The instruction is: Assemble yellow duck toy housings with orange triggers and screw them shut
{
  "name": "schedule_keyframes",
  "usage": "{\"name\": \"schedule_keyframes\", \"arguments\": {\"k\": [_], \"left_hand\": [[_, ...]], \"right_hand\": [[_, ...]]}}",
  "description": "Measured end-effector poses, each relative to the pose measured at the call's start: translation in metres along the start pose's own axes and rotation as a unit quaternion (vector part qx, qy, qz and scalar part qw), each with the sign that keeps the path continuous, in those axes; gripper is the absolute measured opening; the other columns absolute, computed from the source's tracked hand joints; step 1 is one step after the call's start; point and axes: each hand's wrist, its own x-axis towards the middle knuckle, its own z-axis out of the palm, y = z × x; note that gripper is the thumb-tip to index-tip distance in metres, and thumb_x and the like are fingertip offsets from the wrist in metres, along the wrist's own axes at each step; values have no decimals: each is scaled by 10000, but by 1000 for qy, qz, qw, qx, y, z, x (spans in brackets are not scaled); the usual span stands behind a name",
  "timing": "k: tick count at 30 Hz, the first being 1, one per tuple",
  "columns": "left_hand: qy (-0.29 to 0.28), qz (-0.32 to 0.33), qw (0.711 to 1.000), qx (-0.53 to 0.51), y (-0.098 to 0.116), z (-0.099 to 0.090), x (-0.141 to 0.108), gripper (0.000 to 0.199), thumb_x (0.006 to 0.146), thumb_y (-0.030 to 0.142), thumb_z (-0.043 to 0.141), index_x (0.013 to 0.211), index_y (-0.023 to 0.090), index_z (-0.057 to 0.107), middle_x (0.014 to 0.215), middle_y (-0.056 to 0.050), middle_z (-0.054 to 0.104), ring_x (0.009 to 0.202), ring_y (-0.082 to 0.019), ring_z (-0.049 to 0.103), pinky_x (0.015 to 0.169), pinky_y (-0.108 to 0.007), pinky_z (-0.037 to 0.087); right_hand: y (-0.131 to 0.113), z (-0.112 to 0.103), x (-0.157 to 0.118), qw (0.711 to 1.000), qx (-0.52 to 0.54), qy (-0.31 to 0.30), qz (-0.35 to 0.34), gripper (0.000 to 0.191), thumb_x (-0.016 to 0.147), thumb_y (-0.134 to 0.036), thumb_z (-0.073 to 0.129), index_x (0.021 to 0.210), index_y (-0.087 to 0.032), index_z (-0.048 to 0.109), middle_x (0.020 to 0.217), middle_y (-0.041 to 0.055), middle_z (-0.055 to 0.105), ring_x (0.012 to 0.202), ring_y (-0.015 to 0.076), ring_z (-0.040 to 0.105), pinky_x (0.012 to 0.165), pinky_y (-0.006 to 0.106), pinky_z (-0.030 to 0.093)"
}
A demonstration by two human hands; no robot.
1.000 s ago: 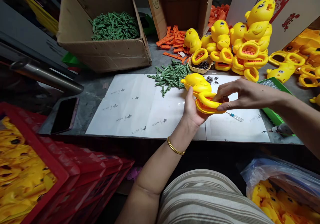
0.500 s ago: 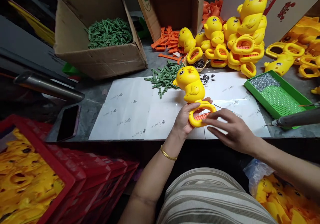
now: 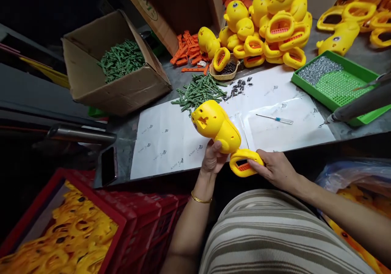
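Note:
A yellow toy duck (image 3: pixel 224 133) with a ring-shaped handle is held between both hands over the front edge of the table. My left hand (image 3: pixel 213 158) is closed round its body from below, thumb up against the wing. My right hand (image 3: pixel 275 166) grips the right side of the handle, its thumb lying on the front. An orange ribbed piece shows inside the handle opening. The duck tilts with its head to the upper left. On the white sheet beyond the hands lies a small screwdriver (image 3: pixel 275 119) with a clear blue handle.
Green plastic strips (image 3: pixel 200 91) and dark small cylinders (image 3: pixel 240 87) lie behind the duck. More ducks (image 3: pixel 279 25) are stacked at the back. A green tray (image 3: pixel 345 88) of screws and an electric screwdriver (image 3: pixel 360 102) sit right. A cardboard box (image 3: pixel 122 90), phone (image 3: pixel 109 166) and red crate (image 3: pixel 143 221) are left.
The duck has come down toward me and turned, its head tipping left. My left hand has shifted from the handle to the body, and my right hand has taken hold of the handle.

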Motion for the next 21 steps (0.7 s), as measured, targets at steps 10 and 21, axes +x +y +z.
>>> {"name": "schedule_keyframes", "arguments": {"k": [10,21], "left_hand": [[6,9,997,78,-39,4,-47,569,563,385,893,1083,246,709,1083,-32,739,1028,-235,684,941,-349,531],[-79,-1,978,194,-24,-1,-67,712,527,528,890,1132,216,680,1187,-101,701,1144,-302,633,997,-398,503]], "right_hand": [[-5,3,-15,972,227,59,27,604,815,-598,654,1249,-185,581,1040,80,637,922,215,612,769,335,476],[-4,12,-35,967,239,77,-31,457,828,-487,693,1180,-200,638,925,47,577,880,212,570,808,381,478]]}}
